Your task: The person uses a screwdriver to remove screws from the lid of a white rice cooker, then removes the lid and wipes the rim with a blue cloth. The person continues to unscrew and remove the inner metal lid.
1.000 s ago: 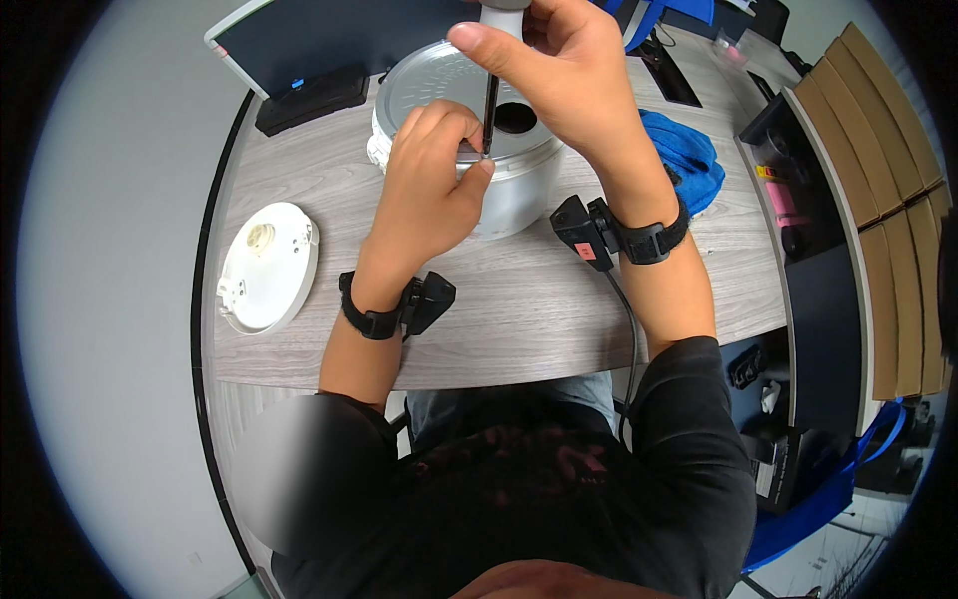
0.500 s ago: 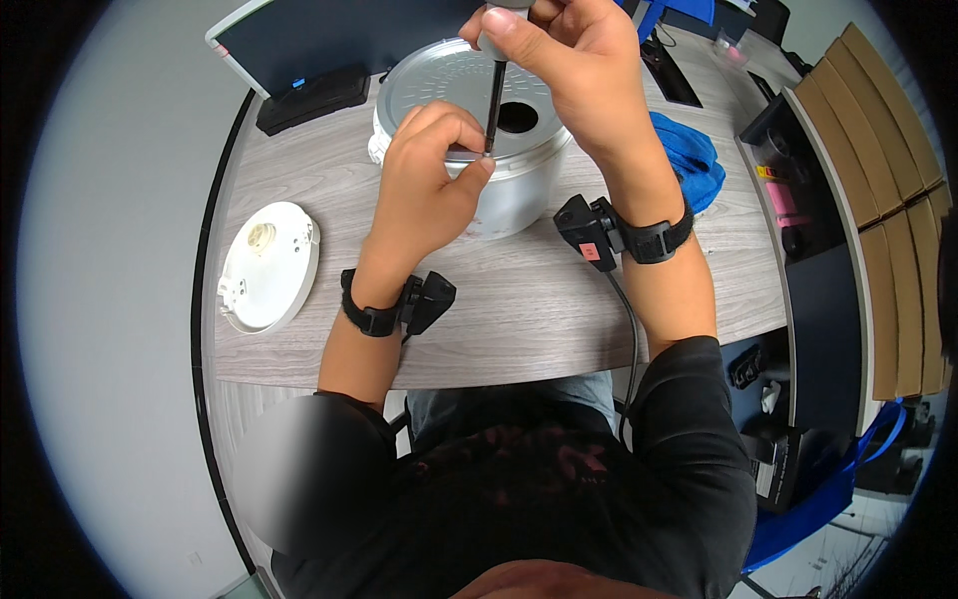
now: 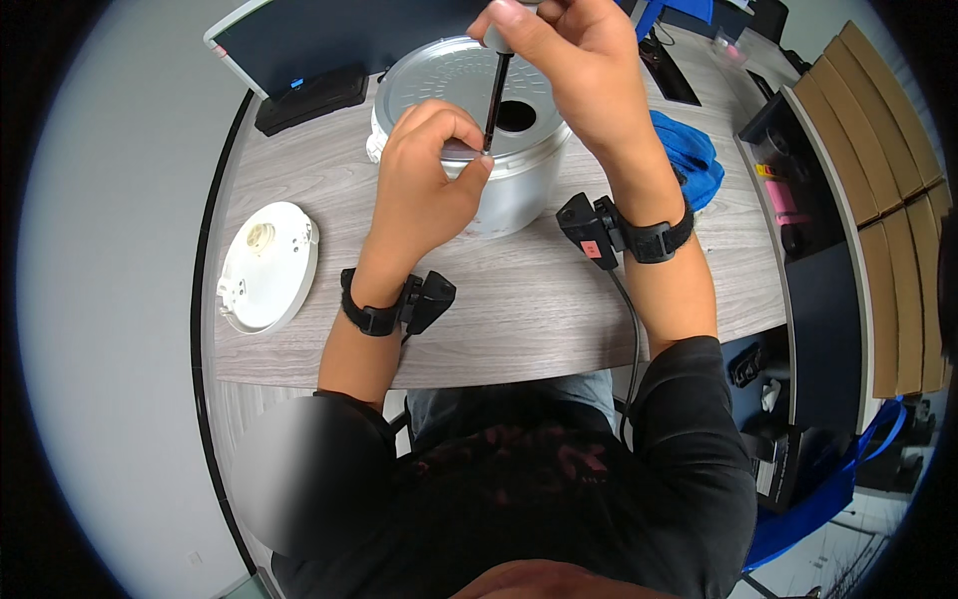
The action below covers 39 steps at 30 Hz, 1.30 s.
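Observation:
My right hand (image 3: 569, 50) grips the pale handle of a screwdriver (image 3: 497, 95) with a long dark shaft, which slants down to the near rim of a round white appliance body (image 3: 519, 190). Its silver metal lid (image 3: 429, 85) has rows of slots and a dark round hole. With thumb and index finger pinched together at the shaft's tip, my left hand (image 3: 429, 180) rests against the rim. Whatever small thing lies between those fingers is mostly hidden. A detached white round cover (image 3: 269, 270) sits on the table to the left.
A monitor (image 3: 349, 45) and a black box (image 3: 311, 98) stand at the back left. To the right lies a blue cloth (image 3: 687, 160), beside a dark shelf unit and brown cardboard boxes (image 3: 858, 130). A cable (image 3: 635, 339) hangs from my right wrist device.
The top of the screwdriver has tilted slightly to the right, and my right fingers have shifted on its handle. My left hand stays at the tip.

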Tool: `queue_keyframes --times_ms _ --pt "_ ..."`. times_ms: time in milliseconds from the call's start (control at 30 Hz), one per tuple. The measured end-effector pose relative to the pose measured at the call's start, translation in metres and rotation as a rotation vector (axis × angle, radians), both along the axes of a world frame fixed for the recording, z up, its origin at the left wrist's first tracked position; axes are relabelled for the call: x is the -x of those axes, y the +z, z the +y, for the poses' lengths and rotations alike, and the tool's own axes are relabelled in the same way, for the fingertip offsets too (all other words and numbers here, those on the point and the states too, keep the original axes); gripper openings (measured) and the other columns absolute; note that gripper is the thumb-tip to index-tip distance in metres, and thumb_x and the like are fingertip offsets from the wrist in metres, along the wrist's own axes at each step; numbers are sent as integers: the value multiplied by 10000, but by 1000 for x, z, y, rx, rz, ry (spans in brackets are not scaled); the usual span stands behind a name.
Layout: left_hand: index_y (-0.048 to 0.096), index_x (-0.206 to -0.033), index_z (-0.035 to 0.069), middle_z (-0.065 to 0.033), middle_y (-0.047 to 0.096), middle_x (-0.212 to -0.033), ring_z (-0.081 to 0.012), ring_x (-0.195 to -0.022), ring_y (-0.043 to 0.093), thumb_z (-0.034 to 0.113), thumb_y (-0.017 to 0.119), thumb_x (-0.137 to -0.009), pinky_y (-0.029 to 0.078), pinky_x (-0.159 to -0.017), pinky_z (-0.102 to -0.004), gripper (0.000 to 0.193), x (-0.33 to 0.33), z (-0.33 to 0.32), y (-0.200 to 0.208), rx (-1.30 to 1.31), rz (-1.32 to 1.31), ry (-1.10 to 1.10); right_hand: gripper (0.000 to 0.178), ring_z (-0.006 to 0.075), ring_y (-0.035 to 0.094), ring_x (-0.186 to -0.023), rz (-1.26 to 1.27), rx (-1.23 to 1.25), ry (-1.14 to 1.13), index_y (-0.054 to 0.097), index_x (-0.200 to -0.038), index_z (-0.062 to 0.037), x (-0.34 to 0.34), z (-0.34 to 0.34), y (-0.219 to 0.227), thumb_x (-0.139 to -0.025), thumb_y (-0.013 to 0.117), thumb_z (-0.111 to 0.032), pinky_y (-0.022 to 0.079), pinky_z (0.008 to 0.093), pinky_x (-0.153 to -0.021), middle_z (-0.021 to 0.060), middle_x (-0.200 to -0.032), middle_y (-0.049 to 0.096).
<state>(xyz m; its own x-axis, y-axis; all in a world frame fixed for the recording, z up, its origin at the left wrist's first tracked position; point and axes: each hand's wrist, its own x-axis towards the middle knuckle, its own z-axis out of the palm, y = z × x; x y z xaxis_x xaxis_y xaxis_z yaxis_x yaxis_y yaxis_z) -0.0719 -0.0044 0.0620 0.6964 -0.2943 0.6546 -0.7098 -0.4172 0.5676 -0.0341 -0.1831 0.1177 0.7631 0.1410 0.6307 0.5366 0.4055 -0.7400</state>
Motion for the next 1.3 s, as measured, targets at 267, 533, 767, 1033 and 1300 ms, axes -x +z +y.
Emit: queue_keyframes --times_ms 267,533,767,1033,1300 --pt "639 -857 25 -77 656 -923 -260 -907 629 -57 769 -718 536 -778 -339 207 1 2 1 -62 -49 30 428 91 600 -987 -3 50 -61 583 -1318 33 15 0 11 -922 731 -39 503 247 -849 38 -1110 657" --pt "660 -844 30 -74 672 -937 -251 -913 642 -47 785 -720 530 -782 -338 192 2 2 1 -16 -9 20 462 90 607 -982 -125 62 -29 572 -1345 41 6 -1 2 -926 742 -53 511 248 -837 45 -1119 661" --pt "678 -869 45 -72 694 -971 -248 -954 653 -19 796 -738 530 -802 -342 187 2 7 3 12 -10 2 396 84 620 -898 -95 -9 -80 590 -1295 36 3 -7 1 -934 732 -39 515 238 -787 42 -1037 679" --pt "705 -900 49 -72 694 -950 -257 -936 643 -29 784 -745 519 -790 -353 190 34 26 16 -80 -82 127 414 97 680 -820 30 -98 -110 564 -1319 54 11 -16 -15 -973 717 -115 529 219 -732 139 -999 762" --pt "707 -859 1 -132 696 -862 -313 -828 657 -17 720 -805 522 -731 -390 59 62 72 2 -272 94 248 349 201 750 -940 4 -109 -128 654 -1170 63 21 -9 -34 -946 729 -195 543 249 -856 170 -923 767"
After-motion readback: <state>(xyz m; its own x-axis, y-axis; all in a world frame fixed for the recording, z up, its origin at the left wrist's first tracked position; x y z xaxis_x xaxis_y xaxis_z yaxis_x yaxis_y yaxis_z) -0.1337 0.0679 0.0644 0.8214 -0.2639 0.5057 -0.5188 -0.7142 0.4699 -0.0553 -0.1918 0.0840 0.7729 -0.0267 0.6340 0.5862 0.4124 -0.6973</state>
